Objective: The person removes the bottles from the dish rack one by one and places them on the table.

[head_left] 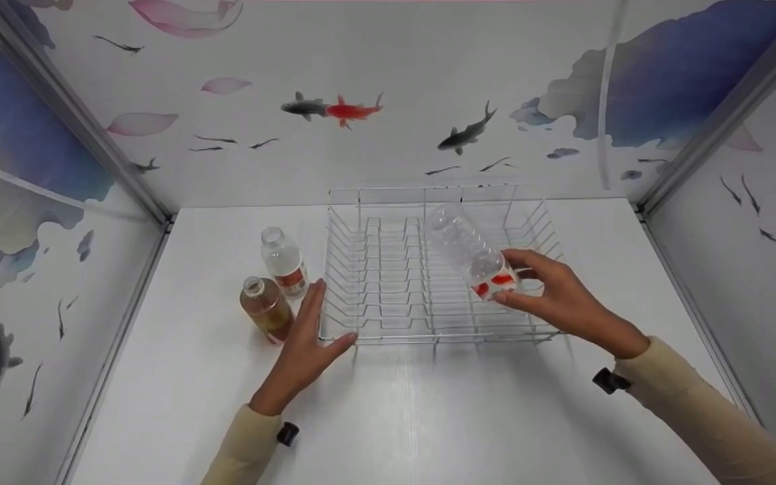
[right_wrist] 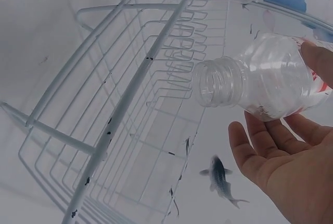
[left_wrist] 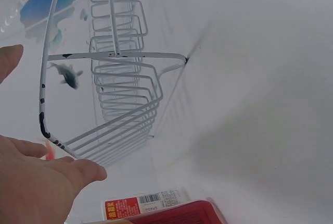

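Note:
My right hand (head_left: 560, 296) grips a clear plastic bottle (head_left: 465, 246) around its red-and-white label, thumb and fingers on opposite sides. The bottle is tilted above the right part of a white wire dish rack (head_left: 432, 323). Its uncapped neck (right_wrist: 218, 81) shows in the right wrist view. My left hand (head_left: 304, 353) is at the rack's front left corner, with fingers extended along the wire edge and thumb spread apart; it grasps nothing. Close to its fingers stand a clear bottle (head_left: 281, 252) with a red label and a bottle with brown contents (head_left: 267, 306).
The rack rests on a white table (head_left: 388, 417), near the back wall (head_left: 401, 155). Printed fish, petals and blue leaf shapes decorate the surrounding panels. Metal frame strips (head_left: 691, 296) run along the table's sides. Raised wire dividers (head_left: 395, 269) line the rack's left half.

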### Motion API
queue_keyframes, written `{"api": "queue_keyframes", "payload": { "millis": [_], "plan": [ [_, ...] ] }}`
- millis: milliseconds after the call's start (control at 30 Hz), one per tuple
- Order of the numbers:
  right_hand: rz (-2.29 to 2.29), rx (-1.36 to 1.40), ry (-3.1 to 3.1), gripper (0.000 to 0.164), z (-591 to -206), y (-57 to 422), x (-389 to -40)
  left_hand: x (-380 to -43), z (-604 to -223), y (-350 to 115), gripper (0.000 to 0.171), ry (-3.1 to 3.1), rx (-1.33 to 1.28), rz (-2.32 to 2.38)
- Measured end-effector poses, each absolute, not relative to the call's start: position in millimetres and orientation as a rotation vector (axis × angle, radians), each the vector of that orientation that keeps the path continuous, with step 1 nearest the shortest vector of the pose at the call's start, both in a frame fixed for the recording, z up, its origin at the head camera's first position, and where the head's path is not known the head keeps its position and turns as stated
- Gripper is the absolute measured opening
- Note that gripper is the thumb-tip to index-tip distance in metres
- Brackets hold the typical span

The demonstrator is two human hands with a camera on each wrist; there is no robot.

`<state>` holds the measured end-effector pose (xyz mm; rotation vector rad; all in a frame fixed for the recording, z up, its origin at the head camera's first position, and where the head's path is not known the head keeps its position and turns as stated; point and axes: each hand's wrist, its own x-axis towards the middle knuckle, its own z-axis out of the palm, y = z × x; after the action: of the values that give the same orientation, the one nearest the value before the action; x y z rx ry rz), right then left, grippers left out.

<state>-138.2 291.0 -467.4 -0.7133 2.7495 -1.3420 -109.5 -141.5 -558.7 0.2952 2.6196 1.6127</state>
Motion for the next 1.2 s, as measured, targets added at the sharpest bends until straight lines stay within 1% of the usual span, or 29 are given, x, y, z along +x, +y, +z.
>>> {"api": "queue_keyframes", "payload": {
  "millis": [267,567,833,1067,1200],
  "plan": [
    [-1.344,-0.768,2.739,0.066,-467.0,287.9,-133.8,-104.9,-543.0,-137.7,0.110,2.639,0.341,1.575],
    [-1.293,-0.802,2.739,0.069,-465.7,281.0,-127.9,-103.5,-528.9,-134.7,0.105,2.659,0.418,1.583],
    [-1.288,-0.927,2.705,0.068,-465.5,275.3,-122.8,-101.5,-522.1,-133.4,0.099,2.627,0.494,1.605],
    [-1.255,-0.979,2.700,0.069,-466.4,273.7,-119.9,-99.0,-519.6,-132.5,0.086,2.619,0.590,1.579],
    [-1.247,-1.028,2.682,0.067,-466.3,272.5,-117.4,-98.0,-517.6,-130.5,0.084,2.604,0.599,1.551]
  ]
}}
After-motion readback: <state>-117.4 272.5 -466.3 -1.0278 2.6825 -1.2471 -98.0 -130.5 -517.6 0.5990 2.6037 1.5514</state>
